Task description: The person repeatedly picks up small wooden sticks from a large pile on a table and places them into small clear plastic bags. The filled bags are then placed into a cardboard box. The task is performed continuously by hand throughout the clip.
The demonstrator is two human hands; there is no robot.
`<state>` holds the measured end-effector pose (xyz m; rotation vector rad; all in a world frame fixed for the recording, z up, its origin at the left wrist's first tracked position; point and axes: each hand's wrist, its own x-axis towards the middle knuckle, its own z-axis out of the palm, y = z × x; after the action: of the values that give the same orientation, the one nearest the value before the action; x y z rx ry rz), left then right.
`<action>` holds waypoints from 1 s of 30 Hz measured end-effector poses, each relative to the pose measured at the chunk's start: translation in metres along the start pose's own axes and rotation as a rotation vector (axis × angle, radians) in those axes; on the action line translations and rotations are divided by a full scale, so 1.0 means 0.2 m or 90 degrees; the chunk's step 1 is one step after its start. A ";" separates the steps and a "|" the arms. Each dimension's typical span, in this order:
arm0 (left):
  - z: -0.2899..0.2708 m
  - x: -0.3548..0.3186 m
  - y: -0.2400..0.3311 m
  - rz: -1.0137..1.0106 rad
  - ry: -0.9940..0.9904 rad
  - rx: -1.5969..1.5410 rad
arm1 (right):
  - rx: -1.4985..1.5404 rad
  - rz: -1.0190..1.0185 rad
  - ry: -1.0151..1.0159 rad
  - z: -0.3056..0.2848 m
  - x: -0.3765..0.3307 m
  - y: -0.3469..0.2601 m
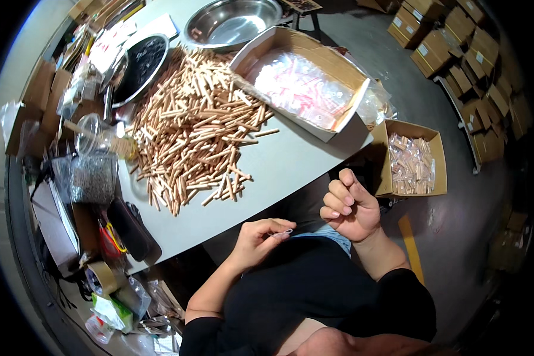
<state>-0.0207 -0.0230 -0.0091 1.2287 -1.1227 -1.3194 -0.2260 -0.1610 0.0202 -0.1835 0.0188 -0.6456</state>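
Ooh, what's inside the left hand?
The left hand pinches a thin whitish loop at its fingertips. Its palm is out of sight, so I can't tell whether anything else is inside.

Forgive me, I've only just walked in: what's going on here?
Someone's left hand pinches a thin whitish loop just short of the table. Their right hand is raised and curled; whether it holds anything is unclear. Wooden sticks lie heaped on the table, beside an open carton of clear packets.

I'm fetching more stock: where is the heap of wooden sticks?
In the head view, the heap of wooden sticks lies left of centre on the white table, below the shiny steel bowl and left of the open carton.
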 end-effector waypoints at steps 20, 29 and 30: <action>-0.15 -0.28 -0.24 -0.032 0.109 -0.439 | -1.343 -0.099 -0.090 0.03 0.42 0.26; -0.12 -0.25 -0.28 -0.101 0.018 -0.429 | -1.418 -0.150 -0.235 -0.03 0.60 0.33; -0.12 -0.25 -0.30 -0.094 0.021 -0.417 | -1.413 -0.138 -0.221 -0.04 0.59 0.30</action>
<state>0.0007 0.0330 -0.0646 0.8442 -0.5055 -1.6013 -0.0971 -0.1852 0.0066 -2.4517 0.3889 -0.5228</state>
